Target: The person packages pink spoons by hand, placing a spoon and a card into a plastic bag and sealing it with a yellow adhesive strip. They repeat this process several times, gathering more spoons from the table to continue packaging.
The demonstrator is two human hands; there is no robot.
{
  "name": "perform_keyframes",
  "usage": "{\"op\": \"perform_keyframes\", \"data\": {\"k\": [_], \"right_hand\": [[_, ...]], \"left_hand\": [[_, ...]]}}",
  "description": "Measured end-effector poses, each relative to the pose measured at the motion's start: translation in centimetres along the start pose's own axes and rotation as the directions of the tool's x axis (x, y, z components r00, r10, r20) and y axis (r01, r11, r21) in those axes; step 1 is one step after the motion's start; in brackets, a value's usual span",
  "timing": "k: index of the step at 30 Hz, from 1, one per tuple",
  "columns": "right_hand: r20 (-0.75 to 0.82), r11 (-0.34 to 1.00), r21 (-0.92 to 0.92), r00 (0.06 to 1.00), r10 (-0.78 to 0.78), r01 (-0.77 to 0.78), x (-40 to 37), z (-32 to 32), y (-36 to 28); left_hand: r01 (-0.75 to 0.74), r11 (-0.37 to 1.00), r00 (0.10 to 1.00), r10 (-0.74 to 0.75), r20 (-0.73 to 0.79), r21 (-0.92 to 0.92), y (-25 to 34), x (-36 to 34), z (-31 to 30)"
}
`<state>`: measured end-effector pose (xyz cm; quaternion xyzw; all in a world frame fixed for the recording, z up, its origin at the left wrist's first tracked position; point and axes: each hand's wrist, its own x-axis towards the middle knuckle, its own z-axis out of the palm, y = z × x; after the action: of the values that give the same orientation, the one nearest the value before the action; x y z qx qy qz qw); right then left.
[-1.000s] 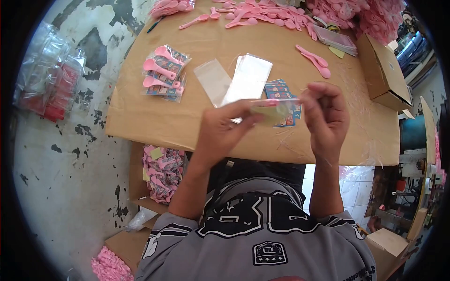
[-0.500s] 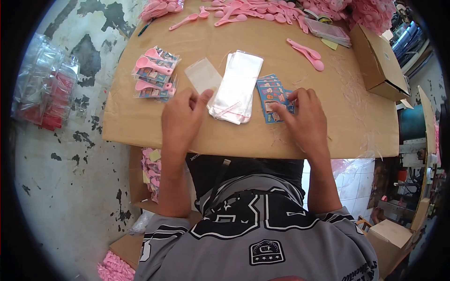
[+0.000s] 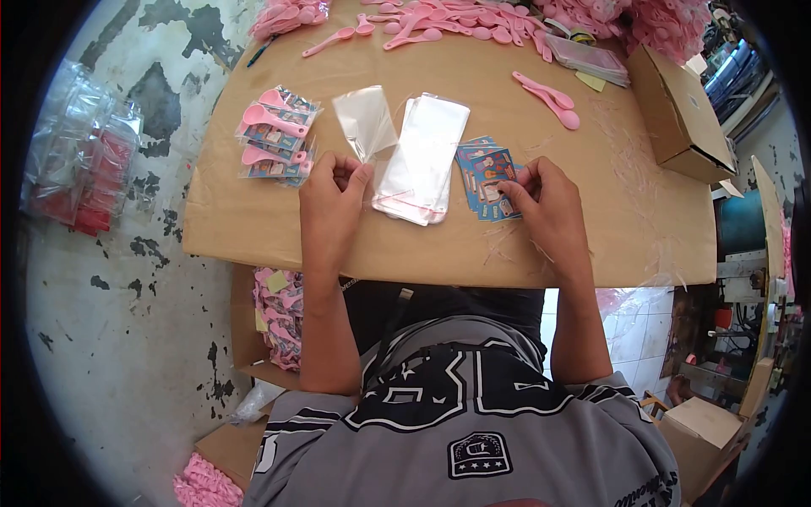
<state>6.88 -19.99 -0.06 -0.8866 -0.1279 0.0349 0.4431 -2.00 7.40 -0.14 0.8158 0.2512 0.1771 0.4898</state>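
My left hand (image 3: 338,190) is closed, pinching the lower end of a clear plastic bag (image 3: 365,118) between thumb and fingers. Beside it lies a stack of clear plastic bags (image 3: 427,156) with adhesive strips near the lower end. My right hand (image 3: 545,198) pinches the edge of a blue printed card (image 3: 492,166) at the top of a fanned pile of similar cards. Left of my left hand are several packed bags (image 3: 274,135), each showing a pink spoon with a blue card.
Loose pink spoons (image 3: 456,21) heap along the table's far edge. Two pink spoons (image 3: 549,100) lie at the right, near a cardboard box (image 3: 680,114). More clear bags (image 3: 587,59) sit at the back right. Plastic packs (image 3: 84,152) are at the far left.
The bag in my left hand has been raised and bent off the table beside the stack. My right hand's fingers have closed on the top card, which has shifted on the pile.
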Motion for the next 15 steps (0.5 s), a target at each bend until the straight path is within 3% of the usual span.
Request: {"op": "perform_keyframes", "data": {"k": [6, 12, 15], "right_hand": [[-0.039, 0.980, 0.187, 0.997, -0.065, 0.071, 0.3, -0.4, 0.6], [-0.079, 0.977, 0.210, 0.997, -0.015, 0.032, 0.2, -1.4, -0.9], [-0.046, 0.979, 0.200, 0.998, -0.039, 0.047, 0.2, -1.4, -0.6]], "left_hand": [[-0.040, 0.980, 0.999, 0.040, -0.003, -0.196, -0.8, 0.6, 0.0], [0.031, 0.949, 0.992, 0.008, 0.122, -0.313, -1.6, 1.3, -0.8], [-0.007, 0.969, 0.991, 0.039, 0.126, -0.245, -1.4, 1.0, -1.1]]}}
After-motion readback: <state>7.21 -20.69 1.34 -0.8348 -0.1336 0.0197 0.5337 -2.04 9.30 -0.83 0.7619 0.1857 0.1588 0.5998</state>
